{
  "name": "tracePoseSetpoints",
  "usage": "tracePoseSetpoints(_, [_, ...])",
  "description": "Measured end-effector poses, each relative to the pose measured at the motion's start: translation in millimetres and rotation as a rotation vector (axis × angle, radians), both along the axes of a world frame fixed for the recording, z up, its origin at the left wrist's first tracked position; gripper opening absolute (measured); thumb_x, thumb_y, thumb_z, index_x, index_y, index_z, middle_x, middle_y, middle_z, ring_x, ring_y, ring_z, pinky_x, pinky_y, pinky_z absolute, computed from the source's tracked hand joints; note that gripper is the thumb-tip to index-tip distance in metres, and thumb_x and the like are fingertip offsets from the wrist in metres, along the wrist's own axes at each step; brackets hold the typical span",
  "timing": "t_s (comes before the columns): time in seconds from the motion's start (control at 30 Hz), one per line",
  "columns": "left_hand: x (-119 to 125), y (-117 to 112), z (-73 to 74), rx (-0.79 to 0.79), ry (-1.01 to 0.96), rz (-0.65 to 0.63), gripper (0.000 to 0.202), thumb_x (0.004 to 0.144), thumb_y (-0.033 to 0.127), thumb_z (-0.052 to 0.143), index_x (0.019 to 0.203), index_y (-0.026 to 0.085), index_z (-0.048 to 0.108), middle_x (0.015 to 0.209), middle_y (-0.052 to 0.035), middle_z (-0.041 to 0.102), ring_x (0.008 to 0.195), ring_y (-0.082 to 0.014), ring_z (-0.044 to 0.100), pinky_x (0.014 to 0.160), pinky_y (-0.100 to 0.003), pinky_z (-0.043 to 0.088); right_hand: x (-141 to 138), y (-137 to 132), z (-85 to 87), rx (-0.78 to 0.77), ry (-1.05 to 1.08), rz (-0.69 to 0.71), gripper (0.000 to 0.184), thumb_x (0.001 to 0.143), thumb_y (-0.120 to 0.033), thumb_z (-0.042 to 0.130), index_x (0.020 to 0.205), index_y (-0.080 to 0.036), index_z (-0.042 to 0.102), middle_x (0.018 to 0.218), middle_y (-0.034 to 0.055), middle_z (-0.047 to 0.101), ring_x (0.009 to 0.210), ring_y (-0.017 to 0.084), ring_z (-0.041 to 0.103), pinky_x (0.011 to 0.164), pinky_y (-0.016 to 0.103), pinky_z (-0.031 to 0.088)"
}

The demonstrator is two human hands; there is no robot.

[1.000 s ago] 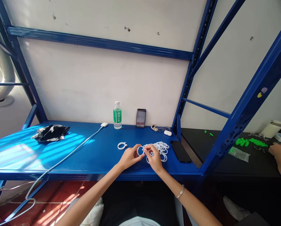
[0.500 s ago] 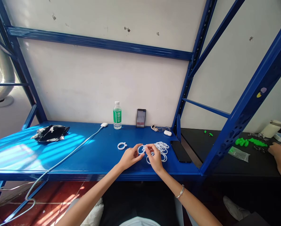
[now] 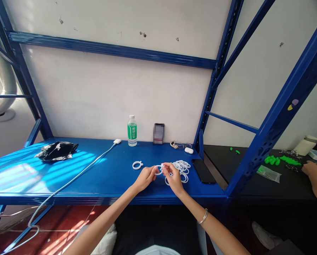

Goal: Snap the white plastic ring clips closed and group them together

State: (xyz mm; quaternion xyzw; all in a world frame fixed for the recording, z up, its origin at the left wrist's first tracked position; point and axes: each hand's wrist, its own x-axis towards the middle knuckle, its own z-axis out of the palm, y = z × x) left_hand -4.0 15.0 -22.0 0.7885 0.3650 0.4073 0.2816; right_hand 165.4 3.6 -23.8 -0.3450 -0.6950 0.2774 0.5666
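Note:
My left hand (image 3: 145, 177) and my right hand (image 3: 174, 179) meet over the blue shelf top (image 3: 100, 177), both pinched on one white plastic ring (image 3: 158, 170) held between them. Just behind my right hand lies a pile of several white rings (image 3: 183, 166). A single white ring with a small tab (image 3: 137, 164) lies apart to the left of my left hand. A silver bracelet (image 3: 203, 216) sits on my right wrist.
A green-labelled water bottle (image 3: 132, 130), a small dark upright item (image 3: 159, 133), a white charger with cable (image 3: 117, 141) and a black bag (image 3: 56, 150) stand farther back. A black phone (image 3: 203, 170) lies right of the pile. Another person's hand (image 3: 316, 179) rests beside green parts (image 3: 281, 160).
My hands have stayed in place; the fingers have closed a little tighter on the ring and shifted it slightly.

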Motion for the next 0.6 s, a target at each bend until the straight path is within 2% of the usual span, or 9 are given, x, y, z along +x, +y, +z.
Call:
tracePoseSetpoints(0.1, [0.3, 1.4, -1.6, -0.061, -0.069, -0.006, 0.055, 0.097, 0.051, 0.025, 0.069, 0.014, 0.055, 0.051, -0.0003, 0.054, 0.045, -0.0119, 0.050, 0.053, -0.022, 0.039, 0.0, -0.4, 1.8, 0.003, -0.003, 0.036, 0.023, 0.093, -0.037, 0.051, 0.102, -0.019, 0.062, 0.077, 0.0025, 0.060, 0.069, 0.015, 0.057, 0.067, 0.026, 0.047])
tracePoseSetpoints(0.23, [0.9, 2.0, -3.2, -0.098, -0.068, -0.030, 0.057, 0.096, 0.052, 0.025, 0.066, 0.014, 0.054, 0.050, -0.0013, 0.056, 0.044, -0.0117, 0.050, 0.051, -0.021, 0.039, -0.3, -2.0, 3.5, 0.007, 0.011, 0.064, 0.023, 0.094, -0.037, 0.051, 0.104, -0.020, 0.063, 0.076, 0.0021, 0.058, 0.067, 0.014, 0.056, 0.067, 0.026, 0.046])
tracePoseSetpoints(0.43, [0.7, 2.2, -3.2, -0.103, -0.051, -0.033, 0.058, 0.096, 0.053, 0.026, 0.064, 0.014, 0.054, 0.050, -0.0012, 0.056, 0.043, -0.0114, 0.050, 0.051, -0.021, 0.040, -0.3, -4.0, 4.2, 0.010, 0.017, 0.118, 0.023, 0.094, -0.037, 0.051, 0.107, -0.022, 0.063, 0.076, 0.0017, 0.058, 0.067, 0.014, 0.056, 0.064, 0.025, 0.046])
tracePoseSetpoints(0.6, [1.0, 0.6, -0.3, -0.089, -0.034, -0.036, 0.057, 0.096, 0.053, 0.028, 0.063, 0.014, 0.053, 0.050, -0.0006, 0.055, 0.045, -0.0111, 0.052, 0.052, -0.021, 0.040, 0.0, -4.4, 3.9, 0.017, 0.030, 0.151, 0.019, 0.093, -0.036, 0.053, 0.103, -0.022, 0.063, 0.079, 0.0013, 0.058, 0.066, 0.013, 0.057, 0.064, 0.024, 0.047])
